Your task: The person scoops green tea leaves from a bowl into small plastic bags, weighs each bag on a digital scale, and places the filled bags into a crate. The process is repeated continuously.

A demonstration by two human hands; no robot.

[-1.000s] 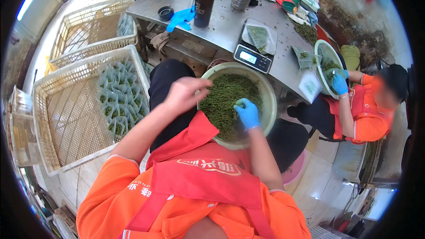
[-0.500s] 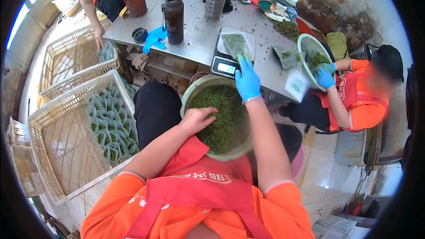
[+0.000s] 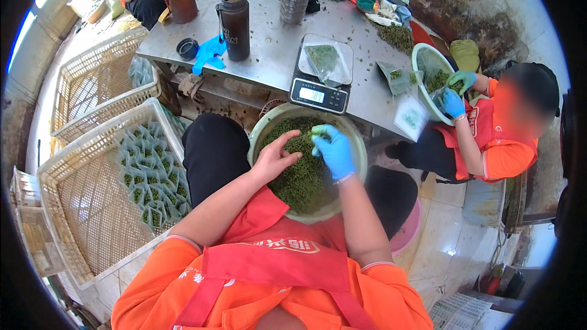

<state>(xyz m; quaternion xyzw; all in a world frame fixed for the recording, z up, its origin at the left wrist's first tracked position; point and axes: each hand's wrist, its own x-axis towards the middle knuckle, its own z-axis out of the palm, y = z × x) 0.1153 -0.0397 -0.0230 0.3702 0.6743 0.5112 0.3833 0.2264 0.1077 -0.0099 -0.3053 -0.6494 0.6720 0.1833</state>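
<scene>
Left grip [image 3: 276, 157] bare, thumb and fingers parted, nothing seen held; right grip [image 3: 335, 153] blue-gloved, fingertips drawn near together, whether anything is pinched cannot be told; green heap [image 3: 299, 184] lies beneath both, in pale bowl [image 3: 359, 146]; small, loose pinches best taken, so nothing is crushed; work best done above bowl, so drops are caught; scale [image 3: 338, 99] with bag [image 3: 323, 60], beyond right grip, best not bumped.

Scale [image 3: 335, 99] and bottle [image 3: 235, 29] on metal table [image 3: 269, 58]
</scene>
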